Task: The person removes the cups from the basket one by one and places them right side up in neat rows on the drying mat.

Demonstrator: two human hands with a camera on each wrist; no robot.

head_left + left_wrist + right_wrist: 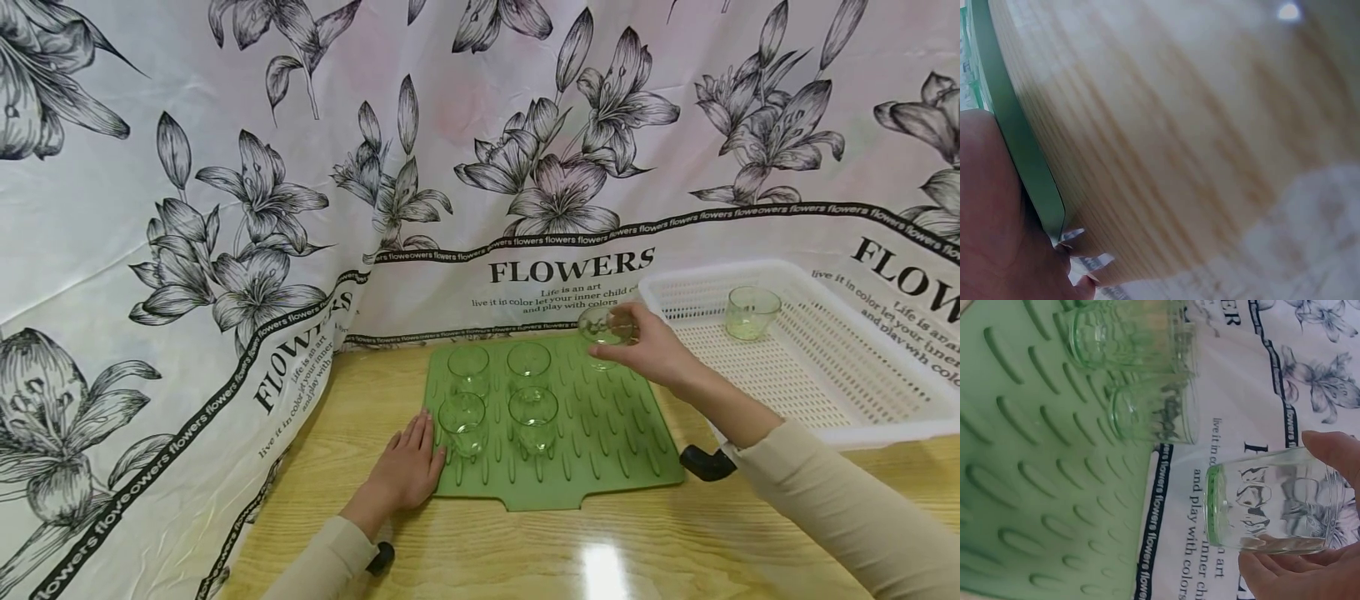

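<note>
My right hand (651, 348) grips a clear green-tinted glass (1272, 503), thumb on one side and fingers on the other. It holds the glass above the back of the green ridged mat (615, 450). Four would be a count, so several matching glasses stand upright on the mat's left half, among them a front-left glass (462, 425) and a front-middle glass (533, 421). My left hand (407, 467) lies flat at the mat's left edge, fingers extended; its thumb touches the mat by that edge.
A white perforated plastic basket (795, 268) sits on the right, with one more glass (752, 313) inside. The wooden table (360, 383) meets a flower-printed cloth (420, 292) hanging behind and on the left. Dark wrist straps (707, 463) show beside the sleeves.
</note>
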